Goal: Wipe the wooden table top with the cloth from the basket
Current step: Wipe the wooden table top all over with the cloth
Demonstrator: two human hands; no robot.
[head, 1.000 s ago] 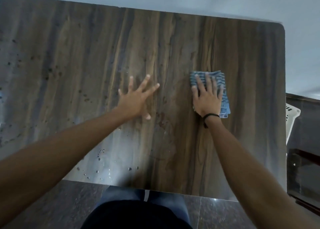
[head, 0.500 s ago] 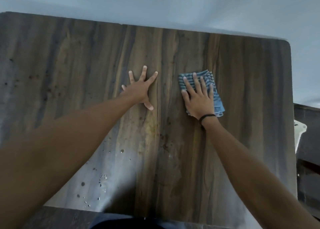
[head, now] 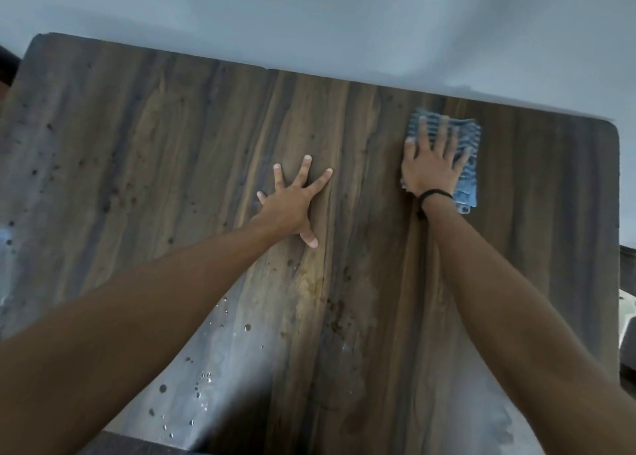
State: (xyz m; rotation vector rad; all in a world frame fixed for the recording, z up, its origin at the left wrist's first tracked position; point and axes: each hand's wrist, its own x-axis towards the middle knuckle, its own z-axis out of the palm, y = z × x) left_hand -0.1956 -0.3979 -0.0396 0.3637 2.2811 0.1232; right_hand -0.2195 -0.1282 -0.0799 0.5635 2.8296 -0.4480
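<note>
Head view had my right hand (head: 432,167) flat, fingers spread, pressing the folded blue cloth (head: 468,182) on the wooden table top (head: 165,151) near its far edge. My left hand (head: 292,206) lay splayed on bare wood, bracing, holding nothing. Even palm pressure and overlapping strokes towards the water drops (head: 206,379) looked right, I judged.

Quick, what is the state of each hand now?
Left hand: open, flat on the table.
Right hand: open, pressing the cloth.
</note>
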